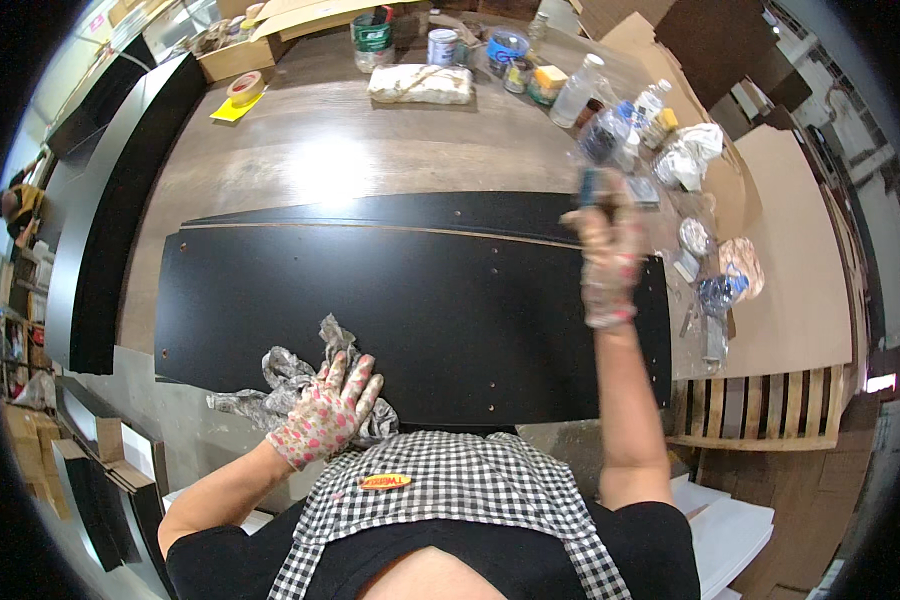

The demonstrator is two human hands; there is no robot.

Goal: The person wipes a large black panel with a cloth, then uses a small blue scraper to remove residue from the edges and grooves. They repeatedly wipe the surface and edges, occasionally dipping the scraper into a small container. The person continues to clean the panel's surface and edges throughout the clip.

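Note:
Two long black panels lie on the wooden table, the near black panel (420, 310) overlapping the far black panel (390, 208); small holes show near their ends and middle. My left hand (322, 412), in a stained floral glove, rests with fingers stretched out over a crumpled grey rag (288, 372) at the panel's near edge. Blurred by motion, my gloved right hand (610, 235) is raised over the right end of the panels. Its fingers are closed round a small dark blue-green block (591, 187), whose kind I cannot make out.
Bottles (577, 92), jars and plastic wrappings crowd the table's far right. A white wrapped bundle (420, 84), a green-banded tub (373, 42) and a tape roll (245, 88) stand farther back. Black boards (130, 210) line the left; a slatted pallet (760, 408) lies right. Another person (20, 210) is far left.

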